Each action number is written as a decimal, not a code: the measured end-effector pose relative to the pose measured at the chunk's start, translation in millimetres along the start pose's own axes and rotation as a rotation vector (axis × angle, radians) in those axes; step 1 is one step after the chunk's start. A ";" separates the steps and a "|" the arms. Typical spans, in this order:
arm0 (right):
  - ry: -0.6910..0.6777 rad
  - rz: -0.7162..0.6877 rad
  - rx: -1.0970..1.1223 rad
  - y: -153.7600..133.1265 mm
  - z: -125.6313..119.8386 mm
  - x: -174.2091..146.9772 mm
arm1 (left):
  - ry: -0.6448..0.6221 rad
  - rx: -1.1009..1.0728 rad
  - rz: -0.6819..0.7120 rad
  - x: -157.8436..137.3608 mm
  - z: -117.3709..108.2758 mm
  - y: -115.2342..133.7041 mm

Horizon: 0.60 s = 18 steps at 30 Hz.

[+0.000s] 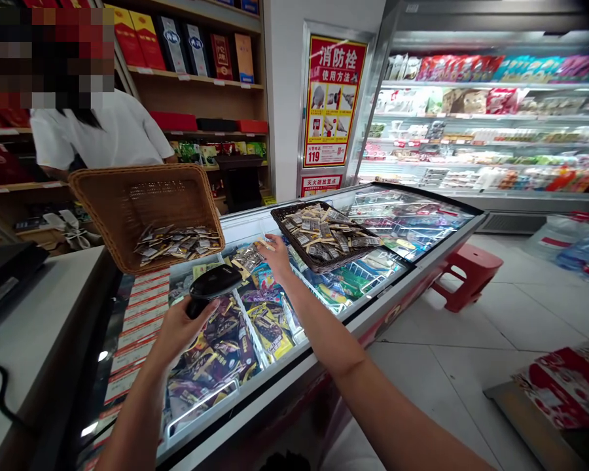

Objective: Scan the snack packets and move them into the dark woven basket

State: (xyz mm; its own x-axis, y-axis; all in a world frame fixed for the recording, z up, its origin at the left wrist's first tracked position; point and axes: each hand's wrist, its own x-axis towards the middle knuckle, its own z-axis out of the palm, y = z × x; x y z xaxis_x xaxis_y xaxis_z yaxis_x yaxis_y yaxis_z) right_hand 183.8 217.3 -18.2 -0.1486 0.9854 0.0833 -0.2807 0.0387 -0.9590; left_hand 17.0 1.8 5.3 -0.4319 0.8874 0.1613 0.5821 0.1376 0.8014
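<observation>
My left hand [179, 330] is wrapped round the handle of a black barcode scanner [216, 280], whose head points right over the freezer. My right hand [277, 258] is closed by its fingertips on a small clear packet [248, 256] with dark contents, in front of the scanner. Right of that hand a dark brown wicker basket [302, 252] lies on the freezer glass, heaped with similar small packets [324, 229]. A tan wicker basket [142, 190] is tilted up at the left, more packets [179, 243] gathered at its low side.
Below my hands, the chest freezer [319, 347] holds wrapped ice creams [269, 330] in white wire baskets. A strip of price labels [137, 327] runs along its left side. A person in a white top [103, 131] stands behind the tan basket. A red stool [471, 268] is at right.
</observation>
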 end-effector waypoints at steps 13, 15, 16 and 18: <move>0.030 0.026 -0.036 -3.4 -2.2 -1.6 | -0.076 -0.132 -0.024 -4.6 4.1 -0.2; 0.038 0.023 -0.037 -1.2 -1.4 0.0 | -0.081 -0.124 -0.029 -3.6 5.1 -0.2; 0.045 0.020 -0.040 0.2 -0.6 1.1 | -0.091 -0.119 -0.028 -2.6 5.6 -1.3; 0.065 0.018 -0.049 2.4 2.2 3.5 | -0.091 -0.088 -0.014 0.7 6.0 -6.6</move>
State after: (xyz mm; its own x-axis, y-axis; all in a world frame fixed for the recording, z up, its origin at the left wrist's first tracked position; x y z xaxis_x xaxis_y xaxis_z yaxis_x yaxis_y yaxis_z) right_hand 180.5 220.5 -19.6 -0.0908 0.9946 0.0496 -0.2312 0.0274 -0.9725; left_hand 16.9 4.2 -3.4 -0.3723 0.9227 0.1001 0.5120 0.1143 0.8513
